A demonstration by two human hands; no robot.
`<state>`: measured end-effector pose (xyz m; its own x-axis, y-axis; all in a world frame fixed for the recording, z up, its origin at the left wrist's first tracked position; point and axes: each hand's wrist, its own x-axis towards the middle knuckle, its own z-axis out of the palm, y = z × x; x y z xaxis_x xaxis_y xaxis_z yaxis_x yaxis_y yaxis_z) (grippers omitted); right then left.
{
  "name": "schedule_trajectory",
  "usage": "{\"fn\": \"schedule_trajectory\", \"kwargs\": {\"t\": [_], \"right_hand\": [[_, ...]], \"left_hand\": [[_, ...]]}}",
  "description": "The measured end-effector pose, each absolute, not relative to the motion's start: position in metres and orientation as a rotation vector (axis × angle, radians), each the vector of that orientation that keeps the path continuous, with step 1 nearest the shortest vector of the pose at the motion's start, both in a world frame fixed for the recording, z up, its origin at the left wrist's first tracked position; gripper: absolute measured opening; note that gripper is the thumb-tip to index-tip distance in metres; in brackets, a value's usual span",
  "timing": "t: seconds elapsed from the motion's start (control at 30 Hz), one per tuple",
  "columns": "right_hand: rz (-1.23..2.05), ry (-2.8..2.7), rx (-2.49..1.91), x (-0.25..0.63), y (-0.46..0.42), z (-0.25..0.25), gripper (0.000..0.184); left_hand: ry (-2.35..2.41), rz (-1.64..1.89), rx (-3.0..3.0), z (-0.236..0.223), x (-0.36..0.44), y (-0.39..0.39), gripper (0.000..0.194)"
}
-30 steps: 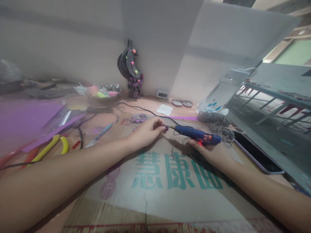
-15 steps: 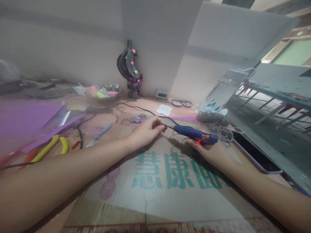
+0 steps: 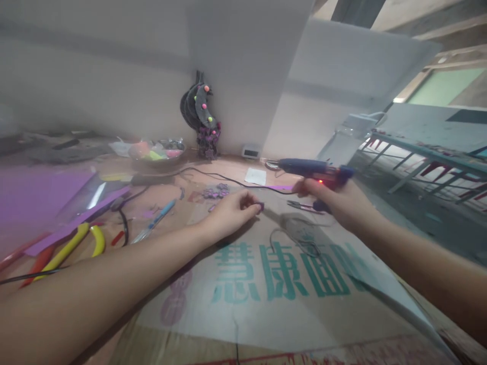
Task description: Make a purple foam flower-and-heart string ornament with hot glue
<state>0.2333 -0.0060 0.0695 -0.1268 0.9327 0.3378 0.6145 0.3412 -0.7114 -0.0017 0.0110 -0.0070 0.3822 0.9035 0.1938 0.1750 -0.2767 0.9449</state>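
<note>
My left hand [image 3: 236,212] pinches a small purple piece [image 3: 261,207] between thumb and fingertips, over the printed sheet [image 3: 251,324]. Most of that piece is hidden by the fingers. In my right hand [image 3: 340,197] is a blue hot glue gun [image 3: 304,166], its red light lit and its nozzle pointing left, apart from the piece. Below the gun lie small pointed snips [image 3: 304,207] and a loose grey yarn strand [image 3: 300,241]. Purple star shapes [image 3: 216,191] lie just behind my left hand.
A grey moon-shaped ornament with coloured balls [image 3: 203,111] stands against the wall. At left are a bowl of bright pieces [image 3: 158,152], purple sheets [image 3: 49,187], a blue pen [image 3: 162,213] and yellow-handled tools [image 3: 68,246]. A bottle [image 3: 348,134] stands at right; a black cord [image 3: 228,177] crosses the table.
My right hand has lifted the glue gun up and away from the purple piece, uncovering the snips and yarn strand. My left hand keeps its pinch in nearly the same place.
</note>
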Motion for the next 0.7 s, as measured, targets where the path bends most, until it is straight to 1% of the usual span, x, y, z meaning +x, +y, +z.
{"fn": "schedule_trajectory", "kwargs": {"t": [0.03,0.1,0.17,0.33,0.53,0.7], "right_hand": [[0.495,-1.864,-1.410,0.231,0.008,0.071,0.027],[0.420,-1.855,-1.489,0.227,0.040,0.069,0.030],[0.354,-1.876,-1.562,0.225,0.073,0.061,0.026],[0.352,-1.821,-1.577,0.226,0.127,0.030,0.028],[0.376,-1.829,-1.579,0.232,0.140,0.014,0.031],[0.396,-1.871,-1.523,0.248,0.121,0.016,0.046]], "left_hand": [[0.967,0.979,1.717,-0.007,-0.002,0.011,0.012],[0.989,0.979,1.743,-0.008,-0.002,0.011,0.012],[0.993,0.972,1.757,-0.010,-0.002,0.012,0.013],[1.019,0.948,1.787,-0.011,-0.002,0.015,0.014],[0.987,0.943,1.744,-0.013,-0.002,0.016,0.015],[0.991,0.944,1.676,-0.010,-0.002,0.013,0.014]]}}
